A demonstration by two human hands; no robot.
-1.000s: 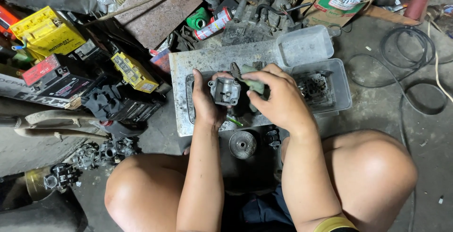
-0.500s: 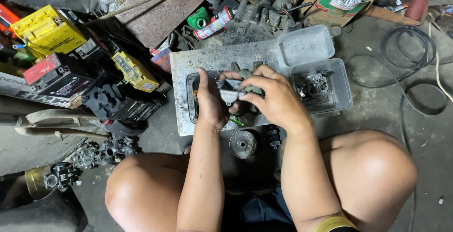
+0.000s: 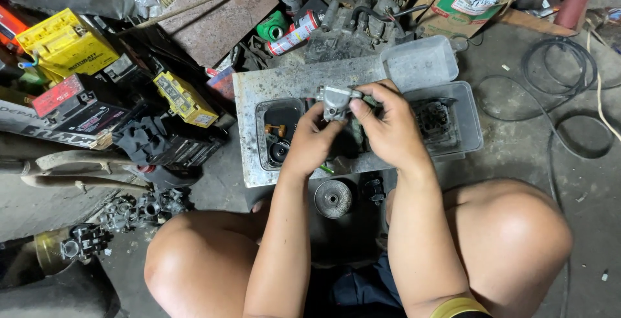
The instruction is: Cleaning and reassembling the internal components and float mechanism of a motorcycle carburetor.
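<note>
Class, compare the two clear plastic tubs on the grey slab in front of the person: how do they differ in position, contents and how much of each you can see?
The far tub sits at the slab's back corner; the near tub lies beside the right hand. The far tub looks empty; the near tub holds a dark metal part. The far tub is in full view; the right hand partly covers the near tub. Both are clear, rectangular and lidless.

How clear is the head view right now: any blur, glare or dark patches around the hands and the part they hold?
Head view: even, dim light, no harsh glare; the small grey metal carburettor body between left hand and right hand is fairly sharp, with slight softness at the fingertips; the dark tray recess and the lower left corner are in shadow; the edges bend slightly from the wide lens.
</note>
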